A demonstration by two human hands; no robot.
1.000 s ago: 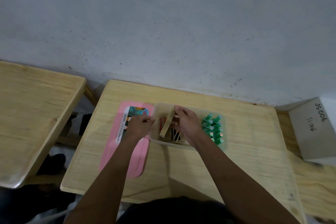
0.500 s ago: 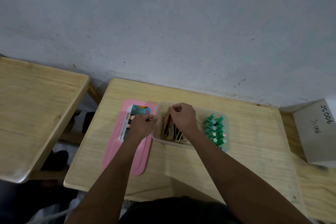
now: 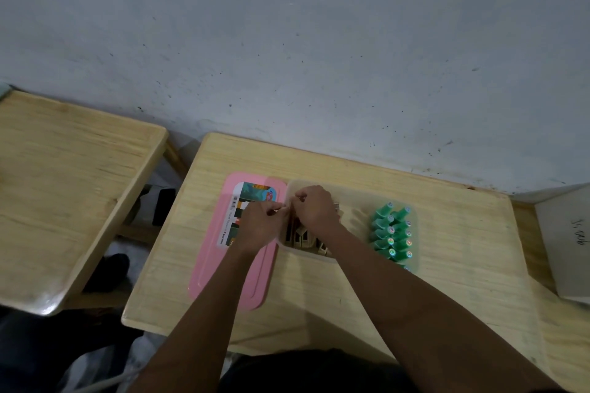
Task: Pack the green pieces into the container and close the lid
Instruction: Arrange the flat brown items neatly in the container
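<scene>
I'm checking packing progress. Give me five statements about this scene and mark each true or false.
1. The pink lid lies on the desk, left of the container. True.
2. The green pieces sit at the container's right end. True.
3. The lid is closed on the container. False: the container is open and the lid lies flat beside it.
4. Both hands are at the green pieces. False: the left hand and right hand meet at the container's left end, over the wooden blocks.
5. A second desk stands to the left. True.
</scene>
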